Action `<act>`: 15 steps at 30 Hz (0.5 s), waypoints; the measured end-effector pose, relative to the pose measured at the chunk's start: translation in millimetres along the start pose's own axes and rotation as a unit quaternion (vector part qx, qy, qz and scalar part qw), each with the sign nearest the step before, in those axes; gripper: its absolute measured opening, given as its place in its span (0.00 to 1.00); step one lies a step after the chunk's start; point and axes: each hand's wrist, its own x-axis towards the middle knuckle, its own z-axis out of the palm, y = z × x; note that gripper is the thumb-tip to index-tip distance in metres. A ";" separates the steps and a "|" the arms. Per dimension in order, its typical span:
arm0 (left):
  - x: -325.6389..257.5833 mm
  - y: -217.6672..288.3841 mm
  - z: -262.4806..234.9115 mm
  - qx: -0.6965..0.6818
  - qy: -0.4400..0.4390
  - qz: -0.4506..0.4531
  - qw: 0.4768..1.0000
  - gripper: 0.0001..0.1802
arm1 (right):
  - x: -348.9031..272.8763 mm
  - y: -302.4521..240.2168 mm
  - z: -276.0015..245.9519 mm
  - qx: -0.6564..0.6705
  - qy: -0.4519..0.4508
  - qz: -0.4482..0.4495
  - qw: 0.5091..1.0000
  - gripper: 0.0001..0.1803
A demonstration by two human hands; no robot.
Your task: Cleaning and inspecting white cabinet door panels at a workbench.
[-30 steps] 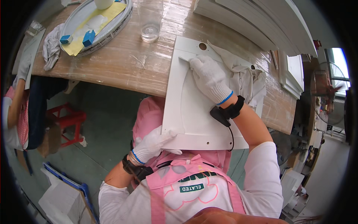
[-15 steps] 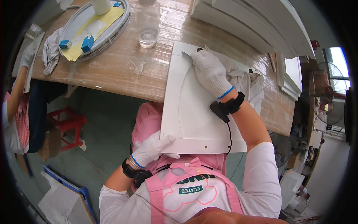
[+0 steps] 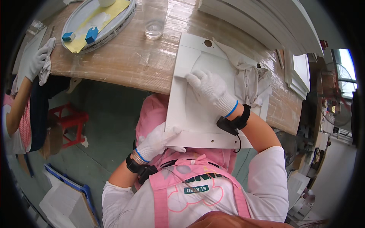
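A flat white panel (image 3: 213, 127) with a curved outline on its face lies partly on the table and partly over my lap. My left hand (image 3: 156, 141), in a white glove, grips its near left corner, thumb on top and fingers below the edge. Over the panel's middle, my gloved right hand (image 3: 210, 90) is closed on a thin flat scraper (image 3: 180, 77), whose blade only just shows past the fingers. A crumpled pale cloth (image 3: 254, 85) rests on the panel's right side, beside a hole.
A round tray (image 3: 114, 37) holds yellow paper and small blue blocks. Near it stands a clear cup (image 3: 154, 28). White panels (image 3: 262, 24) are stacked far right. At left, another person's gloved hand (image 3: 36, 62) touches a rag (image 3: 46, 66); a red stool (image 3: 72, 123) stands below.
My right hand has drawn the scraper toward me from the far edge, uncovering the hole there. My left hand keeps its grip. The other person's hand has moved to the rag.
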 end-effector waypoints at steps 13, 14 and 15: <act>-9.3 -21.9 -15.7 -0.081 -0.047 0.062 0.994 0.32 | -9.7 -25.5 -1.0 0.065 0.029 -0.019 0.997 0.12; -10.3 -21.5 -13.9 -0.082 -0.045 0.060 0.994 0.32 | -22.6 -40.2 -3.5 0.075 -0.017 -0.075 0.994 0.11; -9.8 -20.1 -11.3 -0.088 -0.050 0.073 0.992 0.33 | -34.4 -49.5 -5.8 0.078 -0.018 -0.075 0.994 0.11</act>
